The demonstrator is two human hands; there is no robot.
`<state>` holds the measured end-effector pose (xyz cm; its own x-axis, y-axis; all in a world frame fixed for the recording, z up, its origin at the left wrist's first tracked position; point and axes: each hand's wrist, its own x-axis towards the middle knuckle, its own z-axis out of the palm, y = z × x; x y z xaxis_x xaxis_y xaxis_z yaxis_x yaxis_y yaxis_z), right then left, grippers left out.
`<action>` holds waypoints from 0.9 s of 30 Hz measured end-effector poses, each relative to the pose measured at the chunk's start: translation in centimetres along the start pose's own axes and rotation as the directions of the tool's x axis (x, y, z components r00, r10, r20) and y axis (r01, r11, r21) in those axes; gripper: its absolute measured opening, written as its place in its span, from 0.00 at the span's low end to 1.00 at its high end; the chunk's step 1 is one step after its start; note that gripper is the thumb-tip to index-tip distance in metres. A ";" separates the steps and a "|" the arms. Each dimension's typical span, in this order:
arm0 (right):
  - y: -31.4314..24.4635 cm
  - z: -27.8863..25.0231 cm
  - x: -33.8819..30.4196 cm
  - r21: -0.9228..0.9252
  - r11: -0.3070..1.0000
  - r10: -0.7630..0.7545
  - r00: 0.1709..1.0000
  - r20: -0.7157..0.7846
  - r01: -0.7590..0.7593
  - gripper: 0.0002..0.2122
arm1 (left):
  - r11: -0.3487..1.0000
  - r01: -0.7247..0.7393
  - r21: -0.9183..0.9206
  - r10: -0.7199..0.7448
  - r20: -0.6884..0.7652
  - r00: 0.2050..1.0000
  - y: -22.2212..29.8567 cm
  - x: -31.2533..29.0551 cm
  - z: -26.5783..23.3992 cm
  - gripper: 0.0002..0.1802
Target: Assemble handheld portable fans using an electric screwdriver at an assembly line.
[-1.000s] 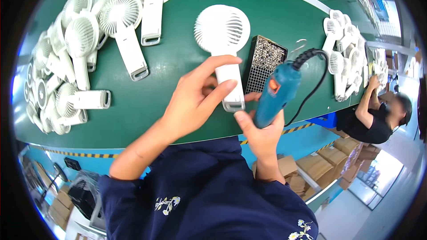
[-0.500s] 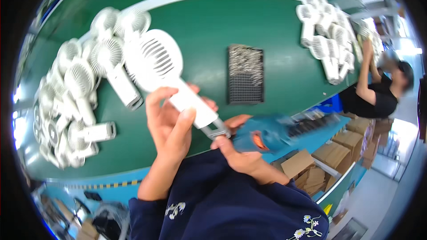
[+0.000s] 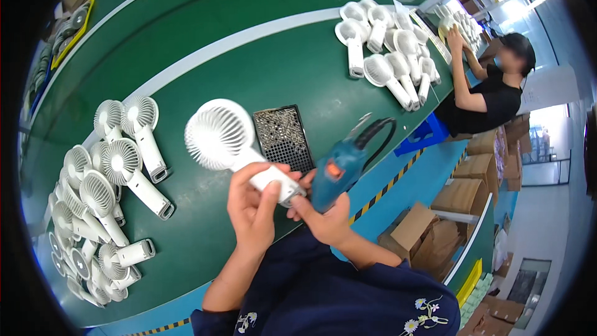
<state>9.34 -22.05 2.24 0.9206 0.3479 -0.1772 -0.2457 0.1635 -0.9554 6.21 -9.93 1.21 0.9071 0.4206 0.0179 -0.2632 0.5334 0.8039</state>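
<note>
A white handheld fan is tilted over the table, its ribbed round head up and to the left. My left hand is closed round the fan's handle. In my right hand is a teal electric screwdriver with an orange switch, a metal hook and a black cord. Its tip is hidden behind my fingers. The right thumb and fingertips also meet the bottom end of the fan's handle. Just beyond the hands lies a black perforated tray partly filled with small metal screws.
Many white fans are heaped at the left of the green table. Another pile of fans lies at the far right. A co-worker in black sits beyond it. Cardboard boxes stand at lower right.
The fan has turned, now showing its ribbed grille rather than the slotted side. The screwdriver has swung from lying sideways to pointing its corded end upward. The view has shifted too.
</note>
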 end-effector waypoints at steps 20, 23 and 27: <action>-4.2 -18.9 16.2 -0.220 0.966 0.018 0.885 -0.466 -0.136 0.14 | 0.023 0.160 0.987 0.440 -0.154 0.885 10.4 -3.5 -12.1 0.29; -4.7 -16.7 13.5 -0.413 0.902 -0.088 0.885 -0.458 -0.124 0.15 | -0.021 0.167 0.986 0.396 -0.145 0.907 9.1 -2.0 -12.4 0.31; -4.1 -13.4 10.3 -0.299 0.954 -0.149 0.895 -0.421 0.018 0.10 | 0.005 0.103 0.995 0.383 -0.097 0.919 7.6 -0.2 -12.6 0.31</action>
<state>23.87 -31.55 1.21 0.9881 -0.1020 -0.1152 -0.1266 -0.1140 -0.9854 -0.11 3.25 -0.20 0.7004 0.6622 0.2663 0.4193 -0.6838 0.5972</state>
